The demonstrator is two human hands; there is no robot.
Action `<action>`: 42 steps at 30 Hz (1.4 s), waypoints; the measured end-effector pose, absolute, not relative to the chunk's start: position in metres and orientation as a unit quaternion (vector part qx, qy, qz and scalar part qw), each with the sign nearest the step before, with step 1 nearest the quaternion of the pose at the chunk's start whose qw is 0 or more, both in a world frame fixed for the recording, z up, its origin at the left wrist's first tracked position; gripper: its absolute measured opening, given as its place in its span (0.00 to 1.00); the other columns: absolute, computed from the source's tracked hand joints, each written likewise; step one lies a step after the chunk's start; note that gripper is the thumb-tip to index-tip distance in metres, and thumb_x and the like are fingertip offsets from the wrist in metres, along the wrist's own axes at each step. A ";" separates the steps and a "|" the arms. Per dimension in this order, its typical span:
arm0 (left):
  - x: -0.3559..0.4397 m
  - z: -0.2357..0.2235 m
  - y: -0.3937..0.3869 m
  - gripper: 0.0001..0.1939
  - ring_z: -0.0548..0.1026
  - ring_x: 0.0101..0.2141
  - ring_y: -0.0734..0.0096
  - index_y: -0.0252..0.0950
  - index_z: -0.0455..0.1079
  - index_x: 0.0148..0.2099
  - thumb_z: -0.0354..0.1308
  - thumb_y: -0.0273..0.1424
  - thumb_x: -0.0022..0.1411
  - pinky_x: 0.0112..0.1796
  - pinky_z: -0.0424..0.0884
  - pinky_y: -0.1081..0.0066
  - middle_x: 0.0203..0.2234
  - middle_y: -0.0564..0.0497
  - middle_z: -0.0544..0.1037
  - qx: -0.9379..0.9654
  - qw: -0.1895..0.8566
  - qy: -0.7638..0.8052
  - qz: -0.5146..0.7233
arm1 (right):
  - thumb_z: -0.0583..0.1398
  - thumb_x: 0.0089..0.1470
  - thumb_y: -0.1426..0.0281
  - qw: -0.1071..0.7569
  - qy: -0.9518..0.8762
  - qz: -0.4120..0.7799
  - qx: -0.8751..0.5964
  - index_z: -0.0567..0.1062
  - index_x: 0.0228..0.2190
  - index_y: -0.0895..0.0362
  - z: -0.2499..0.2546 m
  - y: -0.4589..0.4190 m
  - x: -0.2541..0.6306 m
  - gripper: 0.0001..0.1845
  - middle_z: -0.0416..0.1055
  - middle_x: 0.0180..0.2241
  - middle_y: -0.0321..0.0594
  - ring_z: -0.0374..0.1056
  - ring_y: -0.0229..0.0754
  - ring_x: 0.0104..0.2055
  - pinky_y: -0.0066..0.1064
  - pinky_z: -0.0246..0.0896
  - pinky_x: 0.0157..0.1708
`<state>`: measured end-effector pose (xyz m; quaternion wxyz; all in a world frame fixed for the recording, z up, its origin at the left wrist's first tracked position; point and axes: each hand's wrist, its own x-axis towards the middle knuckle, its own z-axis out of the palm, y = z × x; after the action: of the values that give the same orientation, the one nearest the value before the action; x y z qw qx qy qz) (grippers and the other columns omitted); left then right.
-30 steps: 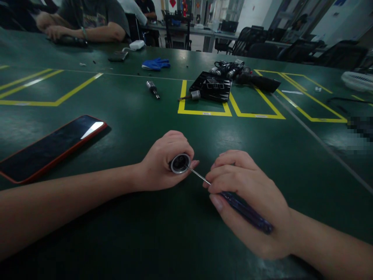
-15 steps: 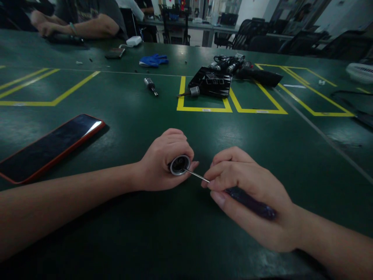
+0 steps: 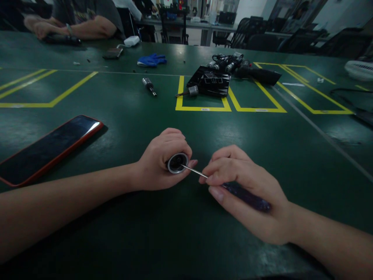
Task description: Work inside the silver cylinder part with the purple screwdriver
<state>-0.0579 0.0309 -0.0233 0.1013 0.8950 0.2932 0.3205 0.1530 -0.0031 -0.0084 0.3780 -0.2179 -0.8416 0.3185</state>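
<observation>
My left hand (image 3: 163,159) is wrapped round a dark cylindrical part with a silver rim (image 3: 178,163), its hollow end turned towards me. Most of that cylinder is hidden in my fist. Between the fingers and thumb of my right hand (image 3: 244,190) is a screwdriver (image 3: 247,196) with a dark, shiny handle and a thin metal shaft. The shaft points left, and its tip is inside the rim of the cylinder; what it touches in there is too dark to tell. Both hands are above the green table (image 3: 163,229).
A phone in an orange case (image 3: 52,147) lies at left. Farther back are a silver-and-black motor-like part (image 3: 149,86), a similar part (image 3: 192,91) by a black bag (image 3: 215,83), a blue glove (image 3: 151,60) and cabled tools (image 3: 227,62). A person (image 3: 84,19) sits across the table.
The view has shifted slightly. My right hand and the screwdriver have moved a little up and left, with the tip still inside the cylinder. My left hand keeps its grip.
</observation>
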 end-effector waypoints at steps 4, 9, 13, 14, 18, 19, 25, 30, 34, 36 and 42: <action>-0.057 -0.023 0.031 0.07 0.67 0.23 0.76 0.35 0.63 0.26 0.57 0.28 0.54 0.38 0.66 0.67 0.18 0.56 0.70 0.894 0.096 0.289 0.329 | 0.56 0.50 0.82 0.368 -0.837 0.344 -0.214 0.68 0.31 0.57 -0.009 -0.003 0.152 0.08 0.71 0.28 0.37 0.65 0.39 0.38 0.35 0.64 0.39; -0.056 -0.023 0.030 0.08 0.67 0.22 0.77 0.35 0.62 0.25 0.57 0.28 0.55 0.38 0.66 0.67 0.18 0.57 0.68 0.893 0.098 0.285 0.334 | 0.56 0.51 0.79 0.385 -0.790 0.414 -0.236 0.70 0.30 0.58 -0.011 -0.001 0.152 0.05 0.71 0.31 0.40 0.66 0.39 0.39 0.34 0.64 0.40; -0.057 -0.024 0.031 0.08 0.67 0.22 0.76 0.36 0.62 0.26 0.57 0.29 0.55 0.39 0.66 0.66 0.18 0.57 0.69 0.892 0.104 0.284 0.336 | 0.57 0.53 0.77 0.395 -0.719 0.511 -0.256 0.70 0.31 0.58 -0.013 0.000 0.151 0.04 0.70 0.32 0.41 0.69 0.38 0.39 0.33 0.65 0.40; -0.057 -0.024 0.031 0.08 0.67 0.23 0.76 0.36 0.63 0.26 0.57 0.29 0.55 0.39 0.66 0.66 0.18 0.56 0.69 0.891 0.106 0.286 0.335 | 0.57 0.53 0.77 0.396 -0.716 0.515 -0.256 0.70 0.31 0.58 -0.013 0.000 0.151 0.04 0.70 0.32 0.40 0.69 0.38 0.38 0.33 0.65 0.39; -0.056 -0.022 0.031 0.08 0.68 0.22 0.76 0.36 0.62 0.26 0.57 0.30 0.55 0.39 0.67 0.67 0.18 0.57 0.69 0.891 0.109 0.297 0.325 | 0.56 0.52 0.79 0.401 -0.768 0.436 -0.246 0.70 0.31 0.58 -0.010 -0.002 0.153 0.05 0.71 0.31 0.41 0.68 0.38 0.37 0.33 0.65 0.38; -0.056 -0.022 0.031 0.08 0.68 0.22 0.76 0.36 0.62 0.25 0.57 0.30 0.55 0.39 0.67 0.67 0.17 0.57 0.69 0.891 0.108 0.298 0.324 | 0.56 0.51 0.79 0.400 -0.783 0.412 -0.239 0.70 0.31 0.59 -0.009 -0.002 0.154 0.06 0.71 0.31 0.42 0.67 0.38 0.37 0.33 0.65 0.38; -0.056 -0.022 0.032 0.08 0.67 0.22 0.76 0.36 0.62 0.25 0.57 0.29 0.54 0.38 0.67 0.68 0.17 0.57 0.69 0.891 0.098 0.277 0.345 | 0.56 0.51 0.80 0.393 -0.805 0.382 -0.227 0.69 0.33 0.57 -0.012 -0.003 0.152 0.08 0.72 0.32 0.42 0.67 0.39 0.38 0.34 0.66 0.39; -0.057 -0.023 0.032 0.08 0.67 0.22 0.76 0.36 0.62 0.26 0.57 0.30 0.54 0.38 0.67 0.67 0.18 0.56 0.69 0.890 0.106 0.295 0.332 | 0.56 0.52 0.79 0.412 -0.750 0.454 -0.248 0.71 0.32 0.57 -0.014 -0.003 0.150 0.07 0.71 0.33 0.41 0.69 0.38 0.39 0.34 0.65 0.41; -0.058 -0.023 0.032 0.08 0.67 0.22 0.76 0.36 0.62 0.25 0.57 0.31 0.54 0.38 0.67 0.67 0.18 0.56 0.69 0.888 0.107 0.300 0.333 | 0.57 0.52 0.78 0.412 -0.693 0.530 -0.263 0.71 0.32 0.55 -0.014 -0.002 0.150 0.07 0.72 0.33 0.38 0.70 0.37 0.39 0.32 0.65 0.42; -0.057 -0.022 0.031 0.08 0.67 0.22 0.76 0.35 0.62 0.26 0.58 0.29 0.53 0.38 0.67 0.67 0.18 0.57 0.68 0.888 0.106 0.291 0.341 | 0.58 0.52 0.78 0.409 -0.673 0.556 -0.267 0.72 0.32 0.56 -0.014 -0.001 0.150 0.06 0.72 0.33 0.38 0.70 0.36 0.39 0.31 0.65 0.42; -0.056 -0.019 0.030 0.07 0.67 0.22 0.75 0.34 0.63 0.26 0.59 0.27 0.51 0.37 0.67 0.65 0.18 0.56 0.69 0.886 0.116 0.292 0.342 | 0.58 0.52 0.76 0.403 -0.647 0.585 -0.278 0.72 0.31 0.57 -0.014 -0.001 0.151 0.04 0.72 0.33 0.38 0.70 0.36 0.39 0.29 0.65 0.41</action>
<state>-0.0557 0.0302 -0.0190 0.1162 0.8857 0.2916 0.3420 0.1507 -0.0011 -0.0136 0.4033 -0.2785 -0.6466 0.5845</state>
